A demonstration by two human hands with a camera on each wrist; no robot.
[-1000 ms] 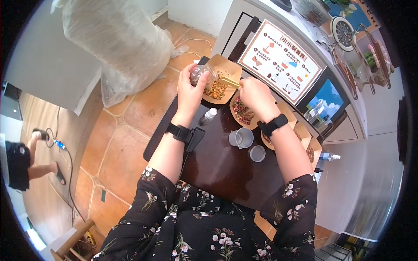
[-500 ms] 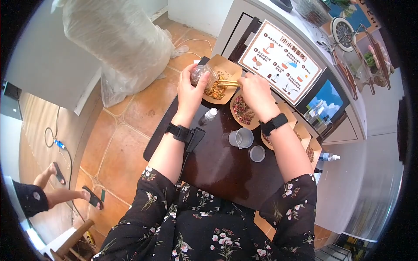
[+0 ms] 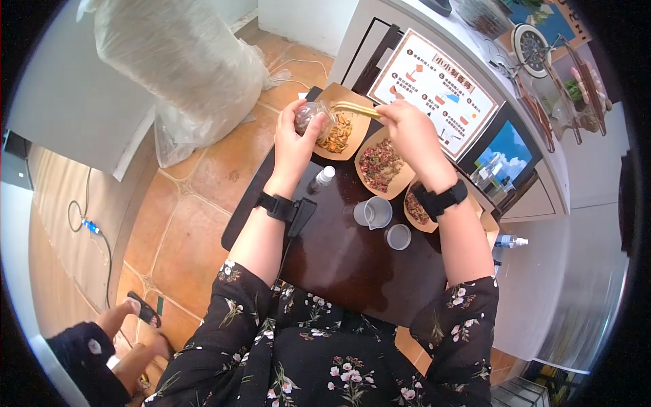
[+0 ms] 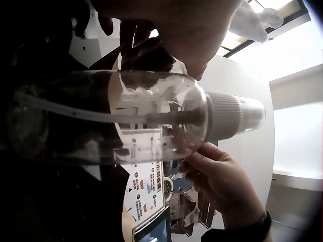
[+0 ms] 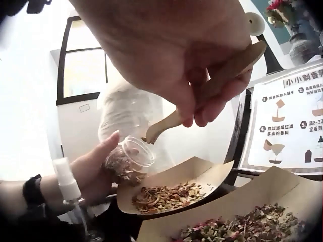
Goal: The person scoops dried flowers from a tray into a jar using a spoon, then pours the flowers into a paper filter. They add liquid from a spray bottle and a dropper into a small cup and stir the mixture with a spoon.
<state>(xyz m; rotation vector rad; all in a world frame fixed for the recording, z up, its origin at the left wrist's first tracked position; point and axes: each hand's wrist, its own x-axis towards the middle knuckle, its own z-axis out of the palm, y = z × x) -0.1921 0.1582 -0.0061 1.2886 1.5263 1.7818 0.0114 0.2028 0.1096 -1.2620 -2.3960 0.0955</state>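
Observation:
My left hand grips a clear jar tilted with its mouth to the right; the right wrist view shows dried pieces inside the jar. My right hand pinches wooden tongs, their tips at the jar's mouth with a small bit between them. Beneath lies a paper tray of orange-brown dried pieces. Nearer my right wrist is a tray of pink and green dried flowers. In the left wrist view a clear spray bottle fills the foreground, hiding part of the left hand.
On the dark table stand a small spray bottle, a plastic cup and a round lid. Another filled tray sits by my right wrist. Behind the trays leans an instruction sign. Someone's leg shows at lower left.
The tongs have risen from the tray of orange-brown pieces to the jar's mouth, with my right hand lifted. The left hand keeps its grip on the jar. The person at lower left has moved.

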